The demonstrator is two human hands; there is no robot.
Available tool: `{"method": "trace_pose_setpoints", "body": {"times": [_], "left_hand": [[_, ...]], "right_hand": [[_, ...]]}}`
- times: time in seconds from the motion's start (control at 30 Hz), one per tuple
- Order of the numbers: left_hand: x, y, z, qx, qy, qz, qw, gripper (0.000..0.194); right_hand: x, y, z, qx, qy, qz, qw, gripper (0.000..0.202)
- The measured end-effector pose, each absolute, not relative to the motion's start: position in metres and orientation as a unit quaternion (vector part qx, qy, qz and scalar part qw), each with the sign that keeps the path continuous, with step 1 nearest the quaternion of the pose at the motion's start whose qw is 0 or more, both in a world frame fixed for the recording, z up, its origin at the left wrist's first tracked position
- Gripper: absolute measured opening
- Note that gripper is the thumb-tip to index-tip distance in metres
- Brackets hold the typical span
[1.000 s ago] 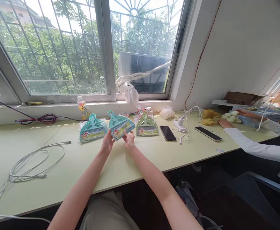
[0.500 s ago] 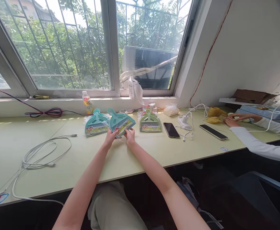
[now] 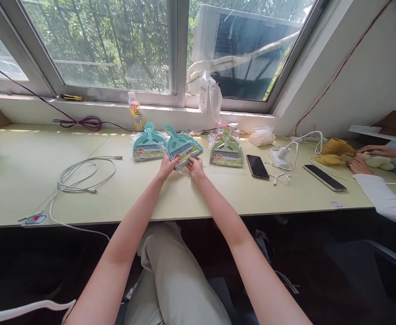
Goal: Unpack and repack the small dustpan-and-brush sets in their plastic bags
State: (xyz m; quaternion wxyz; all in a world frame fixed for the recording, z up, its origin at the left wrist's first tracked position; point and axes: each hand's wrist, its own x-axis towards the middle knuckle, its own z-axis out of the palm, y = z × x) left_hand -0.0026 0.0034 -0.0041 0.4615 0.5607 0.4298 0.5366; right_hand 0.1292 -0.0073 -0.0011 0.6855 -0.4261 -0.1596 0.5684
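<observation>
While the left hand (image 3: pixel 167 167) grasps its lower edge at seven o'clock and the right hand (image 3: pixel 195 168) grasps it at five, the wrapped turquoise dustpan set (image 3: pixel 181 146) lies tilted between them near the middle of the table (image 3: pixel 171 198), handle toward eleven o'clock; whether it touches the tabletop cannot be told. Judged by appearance, the set is light, with a stiff plastic pan and a slippery, crinkling wrapper; the rim corners and the narrow handle offer the firmest holds, and the thin rim may crack under hard bending. A second turquoise set (image 3: pixel 149 146) adjoins in view at nine o'clock, contact uncertain; a green set (image 3: pixel 227 153) stands near at three. Farther out are a phone (image 3: pixel 258 167) between three and four, a bottle (image 3: pixel 135 113) at ten and a coiled cable (image 3: pixel 62 183) at eight. Movement is bounded by the window sill (image 3: pixel 99 106) toward twelve and by the table's front edge toward six, with the forearms crossing that edge.
</observation>
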Motion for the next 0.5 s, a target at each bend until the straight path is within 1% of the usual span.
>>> {"method": "trace_pose_setpoints", "body": {"times": [0.13,0.33,0.5], "left_hand": [[-0.003,0.0,0.0,0.537,0.448,0.511,0.499,0.054],[-0.001,-0.006,0.006,0.538,0.417,0.515,0.52,0.06],[0.001,-0.002,0.004,0.525,0.413,0.53,0.523,0.059]], "right_hand": [[0.132,-0.007,0.001,-0.423,-0.171,0.563,0.689,0.031],[0.134,-0.011,0.003,-0.414,-0.167,0.554,0.703,0.017],[0.132,-0.011,0.004,-0.417,-0.168,0.55,0.704,0.015]]}}
